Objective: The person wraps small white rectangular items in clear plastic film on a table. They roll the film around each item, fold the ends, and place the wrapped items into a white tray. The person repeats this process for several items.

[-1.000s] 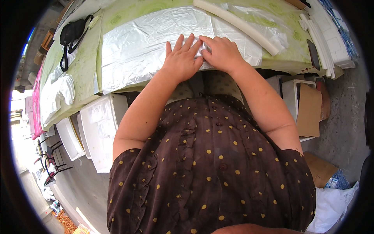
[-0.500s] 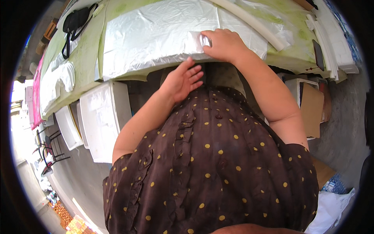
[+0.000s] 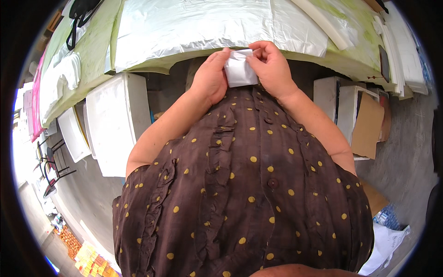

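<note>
Just in front of my body, at the table's near edge, a small, squarish, glossy white packet (image 3: 242, 73) is held upright between my two hands. My left hand (image 3: 210, 78) grips its left side, with the thumb along the edge. On the other side, my right hand (image 3: 273, 69) pinches the upper right corner between thumb and bent fingers. What the packet contains cannot be seen. Beyond the hands, a shiny silvery-white sheet (image 3: 194, 23) covers the middle of the table (image 3: 127, 51), which has a green cover.
A long pale roll (image 3: 323, 23) lies at the table's far right, near a dark flat object (image 3: 384, 62). White gloves or cloth (image 3: 67, 71) and a black bag (image 3: 83, 9) are at the left. White boxes (image 3: 110, 122) and a cardboard piece (image 3: 368, 124) stand below the table edge.
My right hand has drawn the packet from the sheet on the table toward my body. My left hand, open and empty before, has risen and closed on the packet's left side.
</note>
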The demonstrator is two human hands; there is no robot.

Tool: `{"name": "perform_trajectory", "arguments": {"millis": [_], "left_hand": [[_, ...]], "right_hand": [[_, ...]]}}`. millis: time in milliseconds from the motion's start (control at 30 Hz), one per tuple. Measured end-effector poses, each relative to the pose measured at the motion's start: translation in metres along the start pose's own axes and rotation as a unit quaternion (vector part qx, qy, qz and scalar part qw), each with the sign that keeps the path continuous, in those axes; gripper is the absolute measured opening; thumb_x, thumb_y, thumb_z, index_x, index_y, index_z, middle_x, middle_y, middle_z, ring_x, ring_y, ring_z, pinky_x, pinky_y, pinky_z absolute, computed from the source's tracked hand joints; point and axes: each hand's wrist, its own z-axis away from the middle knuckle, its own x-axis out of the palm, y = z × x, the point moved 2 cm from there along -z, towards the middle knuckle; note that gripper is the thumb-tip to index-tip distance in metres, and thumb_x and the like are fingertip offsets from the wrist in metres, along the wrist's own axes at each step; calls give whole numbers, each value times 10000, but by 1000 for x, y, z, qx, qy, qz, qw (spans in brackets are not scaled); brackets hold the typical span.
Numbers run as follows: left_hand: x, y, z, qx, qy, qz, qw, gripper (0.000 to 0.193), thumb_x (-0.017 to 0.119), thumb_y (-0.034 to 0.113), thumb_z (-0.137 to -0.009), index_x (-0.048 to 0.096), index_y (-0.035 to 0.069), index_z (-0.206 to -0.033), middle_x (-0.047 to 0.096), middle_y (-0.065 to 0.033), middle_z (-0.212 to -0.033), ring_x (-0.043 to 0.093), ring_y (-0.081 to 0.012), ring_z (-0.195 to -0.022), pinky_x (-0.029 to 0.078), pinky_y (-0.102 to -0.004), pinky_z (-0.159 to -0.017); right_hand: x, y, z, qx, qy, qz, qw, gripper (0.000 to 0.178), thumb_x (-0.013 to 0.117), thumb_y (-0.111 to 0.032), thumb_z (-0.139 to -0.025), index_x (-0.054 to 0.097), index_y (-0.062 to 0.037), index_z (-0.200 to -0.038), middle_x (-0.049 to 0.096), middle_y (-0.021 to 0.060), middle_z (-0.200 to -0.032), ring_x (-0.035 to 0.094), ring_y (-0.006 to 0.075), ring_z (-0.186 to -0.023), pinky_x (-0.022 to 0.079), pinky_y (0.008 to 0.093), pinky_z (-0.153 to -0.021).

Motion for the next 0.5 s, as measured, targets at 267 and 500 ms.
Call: {"name": "perform_trajectory", "arguments": {"millis": [267, 500], "left_hand": [[-17, -7, 19, 131, -19, -131, 983, 213, 714, 81, -925, 663, 49, -1130, 635, -20, -1109, 586, -110, -1013, 493, -269, -876], [-21, 2, 24, 86, 56, -254, 962, 122, 670, 29, -927, 686, 35, -1047, 663, -3, -968, 583, -73, -871, 477, -213, -779]], "right_hand": [[-6, 9, 5, -16, 31, -19, 999, 264, 669, -21, -928, 570, -31, -1172, 550, -10, -949, 519, 74, -850, 455, 230, -765], [5, 5, 7, 26, -27, -55, 998, 265, 627, -21, -972, 545, -24, -1224, 568, -3, -945, 535, 68, -837, 465, 222, -757]]}}
